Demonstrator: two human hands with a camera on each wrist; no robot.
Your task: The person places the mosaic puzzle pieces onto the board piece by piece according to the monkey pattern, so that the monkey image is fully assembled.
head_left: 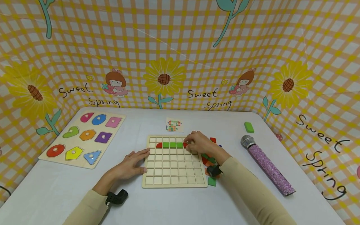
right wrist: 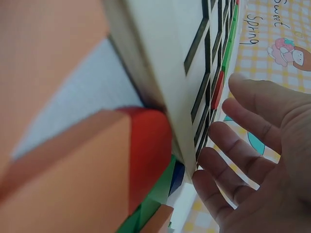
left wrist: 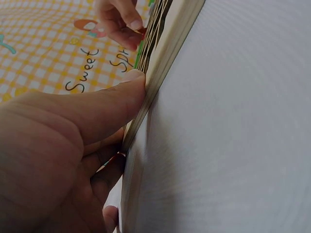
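A wooden grid board (head_left: 175,186) lies flat, with a row of tiles in its upper part: a red rounded tile (head_left: 159,145), green square tiles (head_left: 172,145) and another red tile (head_left: 185,145). My right hand (head_left: 200,142) is over the board's upper right, its thumb and fingertips at that last red tile; in the right wrist view the fingers (right wrist: 243,150) are spread and gently bent, the tile (right wrist: 218,90) lying in its cell. My left hand (head_left: 127,165) rests at the board's left edge, thumb and fingers touching the rim (left wrist: 163,73).
Loose coloured tiles (head_left: 212,181) lie along the board's right side, partly under my right forearm. A pattern card (head_left: 174,125) sits behind the board. A shape puzzle (head_left: 81,140) is at left; a glittery microphone (head_left: 271,168) and a green block (head_left: 248,127) are at right.
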